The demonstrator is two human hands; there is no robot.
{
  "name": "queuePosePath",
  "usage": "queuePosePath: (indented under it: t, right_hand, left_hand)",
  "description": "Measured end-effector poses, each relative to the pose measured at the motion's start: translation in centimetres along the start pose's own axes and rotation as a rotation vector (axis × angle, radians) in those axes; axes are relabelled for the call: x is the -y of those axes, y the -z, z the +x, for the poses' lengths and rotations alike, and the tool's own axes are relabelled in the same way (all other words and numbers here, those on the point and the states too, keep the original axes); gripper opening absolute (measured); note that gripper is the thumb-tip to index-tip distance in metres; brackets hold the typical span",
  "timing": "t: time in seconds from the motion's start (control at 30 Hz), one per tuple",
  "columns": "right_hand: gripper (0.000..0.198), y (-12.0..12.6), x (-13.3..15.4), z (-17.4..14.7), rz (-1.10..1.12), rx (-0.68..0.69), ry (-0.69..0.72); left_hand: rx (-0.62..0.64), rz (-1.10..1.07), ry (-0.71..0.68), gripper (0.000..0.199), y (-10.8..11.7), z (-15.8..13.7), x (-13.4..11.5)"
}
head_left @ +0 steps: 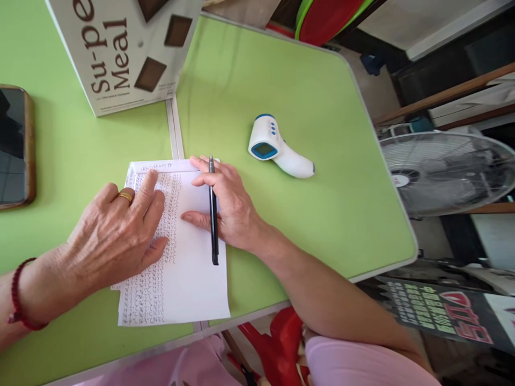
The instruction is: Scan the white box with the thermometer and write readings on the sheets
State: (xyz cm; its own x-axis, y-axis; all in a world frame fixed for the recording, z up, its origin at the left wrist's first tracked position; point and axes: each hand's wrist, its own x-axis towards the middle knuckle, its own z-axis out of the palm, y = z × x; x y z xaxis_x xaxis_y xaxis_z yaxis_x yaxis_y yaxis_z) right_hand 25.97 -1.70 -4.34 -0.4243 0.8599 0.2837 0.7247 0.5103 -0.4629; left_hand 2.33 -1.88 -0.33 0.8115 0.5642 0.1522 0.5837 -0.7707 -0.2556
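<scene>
A sheet of paper (193, 289) covered with rows of small handwriting lies on the green table, a strip folded over along its top edge. My left hand (116, 230), with a ring and a red bracelet, rests flat on its left side, fingers stretched, index fingertip on the folded strip. On the paper's right edge lies my right hand (231, 206), its fingertips by the fold's right end and thumb on the blank part. A black pen (213, 230) is tucked between its fingers, tip pointing away from me. Part of the writing is hidden under my left hand.
A white infrared thermometer (277, 147) lies right of the paper on the green table (330, 214). A "Su-per Meal" box (129, 59) stands at the back, and a phone (14, 147) lies far left. Beyond the right edge is a fan (446, 174); red stools (277, 343) show below.
</scene>
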Motion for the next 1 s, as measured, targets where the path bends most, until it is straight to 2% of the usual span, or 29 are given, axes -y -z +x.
queuePosePath:
  t: [1.0]
  right_hand:
    - [0.049, 0.06, 0.07, 0.06, 0.002, 0.019, -0.023]
  left_hand:
    - [0.022, -0.058, -0.025, 0.04, -0.02, 0.05, 0.58]
